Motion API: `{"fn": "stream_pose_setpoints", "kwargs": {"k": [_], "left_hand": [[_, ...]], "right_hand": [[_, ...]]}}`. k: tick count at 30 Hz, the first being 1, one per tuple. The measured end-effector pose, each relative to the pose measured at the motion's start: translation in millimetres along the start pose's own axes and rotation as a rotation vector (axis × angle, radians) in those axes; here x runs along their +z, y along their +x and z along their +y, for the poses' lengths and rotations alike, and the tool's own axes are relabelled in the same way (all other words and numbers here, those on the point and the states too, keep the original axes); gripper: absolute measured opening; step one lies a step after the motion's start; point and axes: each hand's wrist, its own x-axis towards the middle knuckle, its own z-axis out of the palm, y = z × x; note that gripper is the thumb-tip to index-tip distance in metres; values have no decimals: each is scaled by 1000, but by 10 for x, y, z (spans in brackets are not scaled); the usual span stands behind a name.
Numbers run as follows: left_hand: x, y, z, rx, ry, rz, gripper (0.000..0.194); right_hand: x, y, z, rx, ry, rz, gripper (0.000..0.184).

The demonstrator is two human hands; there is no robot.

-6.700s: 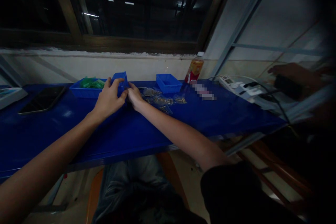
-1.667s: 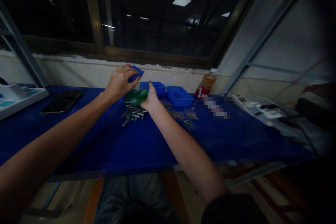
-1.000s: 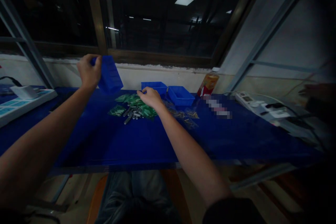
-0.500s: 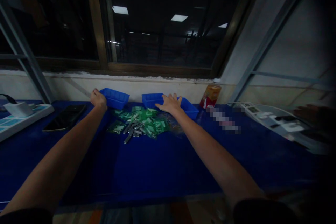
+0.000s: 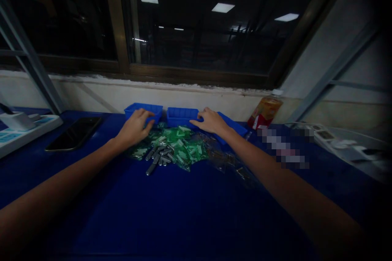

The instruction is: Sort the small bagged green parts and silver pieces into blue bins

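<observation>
My left hand is open, thumb and fingers apart, in front of the left blue bin. Between the middle blue bin and the angled right blue bin is my right hand. Its fingers are bent with the thumb apart, close to the middle bin's right end; whether they touch it I cannot tell. Below the hands lies a pile of green packets with loose grey metal pieces at its front. Clear bags of brownish small parts spread to the right, partly behind my right forearm.
On the blue tabletop, a phone and a white power strip lie at left. A bottle of amber drink stands at back right, near a blurred-out patch and white devices with cables. A wall and window close off the back.
My left hand has left the outer side of the left bin and come right, in front of it. That bin sits straighter. More of the clear bags shows at right. The camera view has shifted.
</observation>
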Motion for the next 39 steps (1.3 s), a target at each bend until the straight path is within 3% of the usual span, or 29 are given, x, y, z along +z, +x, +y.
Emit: {"fn": "stream_pose_setpoints", "kwargs": {"k": [1, 2, 4, 7, 12, 15, 19, 20, 24, 25, 29, 33, 36, 39], "left_hand": [[26, 14, 89, 84, -19, -111, 40], [71, 40, 157, 85, -27, -171, 43], [185, 99, 226, 1, -47, -275, 52], [279, 128, 233, -36, -82, -380, 57], [21, -4, 222, 116, -165, -446, 52], [-169, 39, 159, 112, -161, -378, 45], [-169, 331, -34, 25, 18, -84, 47], [-117, 411, -81, 23, 62, -85, 51], [191, 608, -139, 94, 66, -330, 61], [264, 624, -117, 93, 48, -341, 61], [438, 631, 30, 59, -13, -225, 66], [472, 649, 89, 129, 33, -217, 51], [464, 651, 95, 137, 46, -202, 45], [393, 583, 144, 122, 42, -170, 53]], "right_hand": [[-6, -35, -4, 6, 1, 28, 58], [-13, -68, -5, 17, -5, 54, 60], [-23, -119, 3, 29, -34, 62, 64], [-28, -154, 61, -17, -92, -49, 66], [-30, -155, 253, -102, -163, -122, 66], [-35, -144, 314, -122, -198, -104, 63], [-27, -122, 204, -184, -146, 12, 64], [-18, -113, 156, -180, -133, 27, 64], [55, -58, 22, -101, -96, 57, 60], [76, -44, 20, -90, -79, 63, 59], [136, -21, 103, -128, 23, 75, 48], [122, -32, 181, -196, 135, 85, 43], [22, -63, 161, -187, 171, 90, 40], [-184, -273, 87, -87, 203, 218, 38]]}}
